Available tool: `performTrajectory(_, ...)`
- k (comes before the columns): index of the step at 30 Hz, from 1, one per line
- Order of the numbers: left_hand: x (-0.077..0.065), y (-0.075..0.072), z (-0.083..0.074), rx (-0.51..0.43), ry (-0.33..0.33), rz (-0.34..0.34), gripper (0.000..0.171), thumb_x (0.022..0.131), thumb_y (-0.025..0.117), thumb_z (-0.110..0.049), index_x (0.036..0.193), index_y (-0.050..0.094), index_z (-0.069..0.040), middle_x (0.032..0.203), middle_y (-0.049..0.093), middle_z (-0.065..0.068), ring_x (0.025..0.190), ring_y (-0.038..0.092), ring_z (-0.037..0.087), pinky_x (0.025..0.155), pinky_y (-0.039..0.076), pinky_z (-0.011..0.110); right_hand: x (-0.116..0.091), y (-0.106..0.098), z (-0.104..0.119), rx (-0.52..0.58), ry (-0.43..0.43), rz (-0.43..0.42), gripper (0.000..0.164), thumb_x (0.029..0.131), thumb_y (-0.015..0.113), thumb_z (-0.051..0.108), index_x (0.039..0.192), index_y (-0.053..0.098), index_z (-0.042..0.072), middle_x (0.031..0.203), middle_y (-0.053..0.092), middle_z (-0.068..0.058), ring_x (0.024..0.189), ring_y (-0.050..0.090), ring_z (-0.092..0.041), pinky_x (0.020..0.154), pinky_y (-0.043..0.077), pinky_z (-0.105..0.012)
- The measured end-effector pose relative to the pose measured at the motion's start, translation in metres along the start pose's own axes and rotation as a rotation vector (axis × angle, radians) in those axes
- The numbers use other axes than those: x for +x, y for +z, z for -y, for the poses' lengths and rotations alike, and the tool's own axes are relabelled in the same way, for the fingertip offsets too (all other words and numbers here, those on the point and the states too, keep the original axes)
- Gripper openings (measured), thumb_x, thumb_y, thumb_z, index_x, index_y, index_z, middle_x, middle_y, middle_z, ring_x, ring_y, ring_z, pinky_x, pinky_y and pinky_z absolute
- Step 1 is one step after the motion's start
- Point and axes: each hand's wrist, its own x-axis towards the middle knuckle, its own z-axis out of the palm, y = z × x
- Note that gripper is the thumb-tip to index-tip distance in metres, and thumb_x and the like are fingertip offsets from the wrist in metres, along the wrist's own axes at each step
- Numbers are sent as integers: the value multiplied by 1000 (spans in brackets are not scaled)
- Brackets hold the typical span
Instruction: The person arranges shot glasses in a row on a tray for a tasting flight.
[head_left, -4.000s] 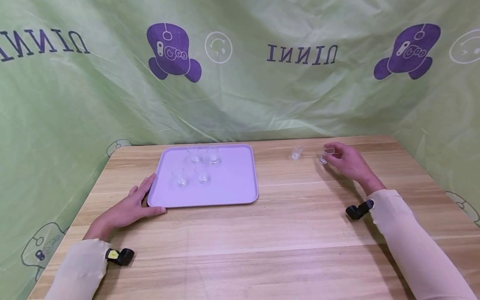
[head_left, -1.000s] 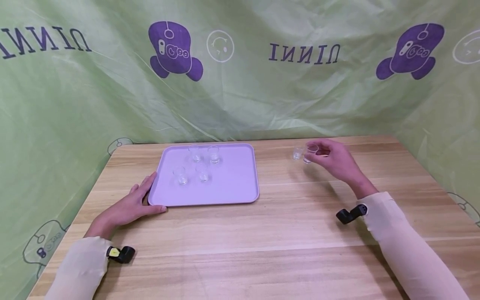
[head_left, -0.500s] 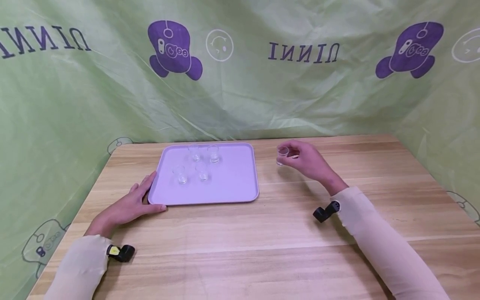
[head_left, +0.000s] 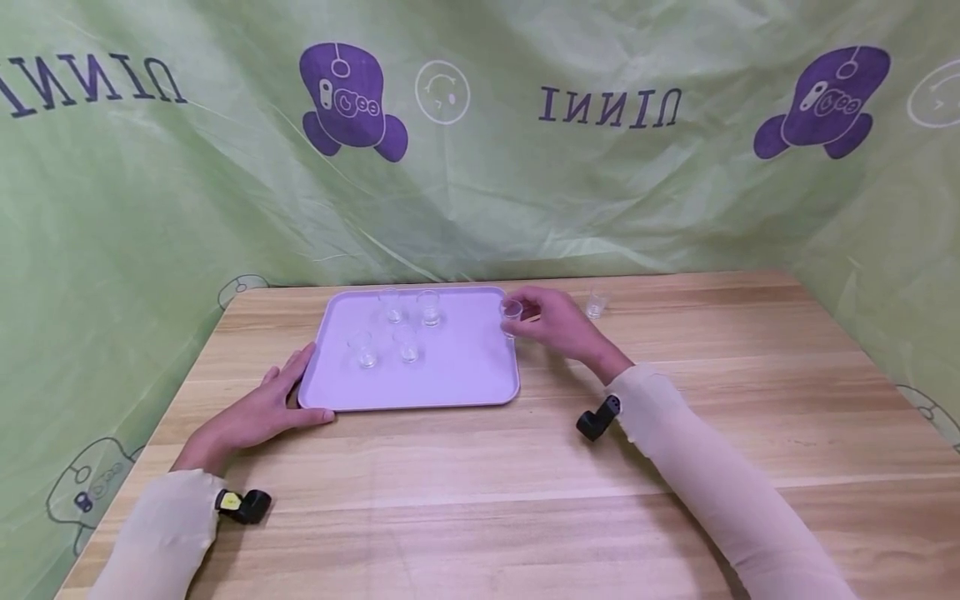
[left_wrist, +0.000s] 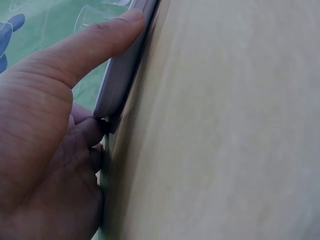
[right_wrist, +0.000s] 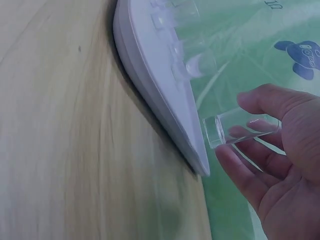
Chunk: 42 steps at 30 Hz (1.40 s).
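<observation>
Thumb and fingers of my right hand hold a small clear shot glass near the right rim of the lilac tray. In the right wrist view the glass's thick base points toward the tray. My left hand rests at the tray's front left corner, fingers along the left side and thumb straight along the front rim. Several matching shot glasses stand on the tray, among them a back one and a front left one. Another shot glass stands on the table behind my right wrist.
The wooden table ends at the back against a green printed cloth, which also hangs at both sides. A black wrist camera sits on the left sleeve, another camera on the right.
My right hand has gripped the rightmost shot glass and carried it left, past the other table glass, to the tray's right rim. The left hand and the glasses on the tray stay put.
</observation>
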Motion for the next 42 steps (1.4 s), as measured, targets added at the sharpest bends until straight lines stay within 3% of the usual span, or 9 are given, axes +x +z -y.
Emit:
performTrajectory(14,2,3,2,17,17,-5,117,88,82,-42,167,0,-15,167,-4,29,146,-14,60,111,0,78,21,41,13,-31,-38,73,25,92,80,12,114,72,3,110,69,-6,101,67,-21,91,54,-30)
performTrajectory(25,1,2,3,4,3,-4,117,88,82,-42,167,-1,-19,169,-5,24,146,-15,59,110,1,79,36,59,18,1,-59,106,30,91,80,9,117,71,-3,108,71,-9,101,67,-20,91,54,-28)
performTrajectory(42,1,1,2,-14,-8,-5,117,88,82,-41,167,-1,-18,169,-6,25,147,-17,56,112,-2,77,46,75,23,11,0,119,30,91,81,11,118,72,0,108,71,-8,99,67,-20,88,53,-25)
